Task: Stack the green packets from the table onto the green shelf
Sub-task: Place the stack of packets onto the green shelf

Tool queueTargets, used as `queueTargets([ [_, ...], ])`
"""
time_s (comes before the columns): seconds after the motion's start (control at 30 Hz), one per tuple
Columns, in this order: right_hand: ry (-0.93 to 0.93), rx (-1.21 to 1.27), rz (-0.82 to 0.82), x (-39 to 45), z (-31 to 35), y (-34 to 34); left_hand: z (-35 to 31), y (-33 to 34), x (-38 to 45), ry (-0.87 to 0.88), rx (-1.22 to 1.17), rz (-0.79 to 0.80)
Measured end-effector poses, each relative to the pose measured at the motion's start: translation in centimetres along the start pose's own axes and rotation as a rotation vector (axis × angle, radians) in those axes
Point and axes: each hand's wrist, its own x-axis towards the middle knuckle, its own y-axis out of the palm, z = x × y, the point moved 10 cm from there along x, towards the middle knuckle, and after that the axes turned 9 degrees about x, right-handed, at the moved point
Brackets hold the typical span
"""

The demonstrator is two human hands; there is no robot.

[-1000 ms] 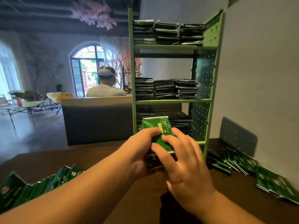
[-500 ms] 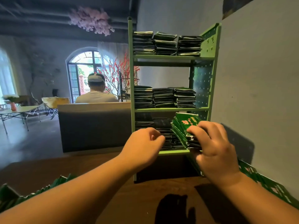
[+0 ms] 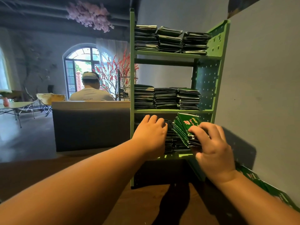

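The green shelf (image 3: 209,75) stands on the dark wooden table (image 3: 97,168) against the wall. Its top and middle levels each carry three piles of dark packets (image 3: 165,98). My right hand (image 3: 212,148) grips a tilted bundle of green packets (image 3: 186,125) at the right of the bottom level, above the pile lying there. My left hand (image 3: 151,133) reaches into the left of that same level with its fingers loosely curled, and its fingertips are hidden among the piles. More green packets (image 3: 266,185) lie on the table along the wall to the right.
A grey wall (image 3: 259,95) rises close behind the shelf on the right. Beyond the table stands a grey partition (image 3: 90,125), with a person seated behind it, facing away. Tables and chairs stand at the far left.
My right hand carried the bundle from in front of the shelf into the right of the bottom level. My left hand let go of it and reached into the left side. The view came closer.
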Motion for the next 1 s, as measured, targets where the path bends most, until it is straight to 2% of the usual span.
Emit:
queueTargets([
  [0.3, -0.011, -0.007, -0.023, 0.3, -0.1, 2.4, 0.1, 2.7, 0.6, -0.064, -0.070, 0.260],
  [0.53, -0.013, -0.035, -0.001, -1.2, -0.3, 4.9, -0.1, 2.8, 0.5, -0.044, -0.078, 0.248],
  [0.77, -0.002, -0.039, 0.017, 0.9, -0.4, 5.9, 0.0, 3.0, 0.2, -0.038, -0.107, 0.270],
  [1.0, -0.082, -0.006, 0.000, 3.1, 1.0, 7.0, -0.1, 3.2, 0.0, -0.024, -0.099, 0.296],
])
